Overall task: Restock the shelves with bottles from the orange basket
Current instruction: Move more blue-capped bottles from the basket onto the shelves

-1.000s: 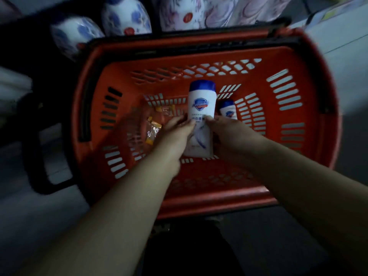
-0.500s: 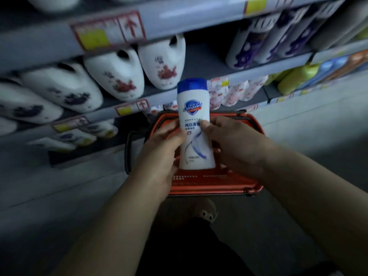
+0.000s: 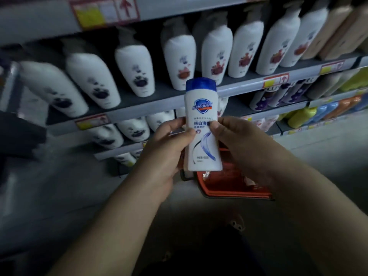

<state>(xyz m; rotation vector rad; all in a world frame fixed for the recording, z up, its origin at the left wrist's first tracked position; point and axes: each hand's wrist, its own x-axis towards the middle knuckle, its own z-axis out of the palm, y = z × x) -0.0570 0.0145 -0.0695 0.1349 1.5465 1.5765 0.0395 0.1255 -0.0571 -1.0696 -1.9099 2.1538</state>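
Fingers (image 3: 172, 123) of the left hand (image 3: 165, 152) curl round the left edge of the bottle (image 3: 201, 108), thumb pressed on the front of its label. The right hand (image 3: 245, 148) mirrors this on the other edge, its thumb lying across the printed text. The remaining fingers of both hands pass behind the bottle and are hidden. Both forearms rise from the lower corners of the frame and meet at centre, holding the bottle upright in front of the shelves (image 3: 159, 105).

One bottle is in the hands: white, with a blue cap. The orange basket (image 3: 235, 193) sits on the floor just below it, mostly covered by the hands. On the shelf across the upper half of the frame stand eight white pump bottles (image 3: 179, 62) in the front row, blurred, with beige ones at the far right. Lower right holds purple-printed bottles (image 3: 278, 94), one yellow bottle (image 3: 300, 116), then blue and orange ones.

A blue shield on the held bottle reads "Safeguard"; Chinese characters beneath are partly covered by the right thumb. Four red-and-yellow price tags (image 3: 275, 80) with red upward arrows sit on the shelf edges, their print too blurred to read.
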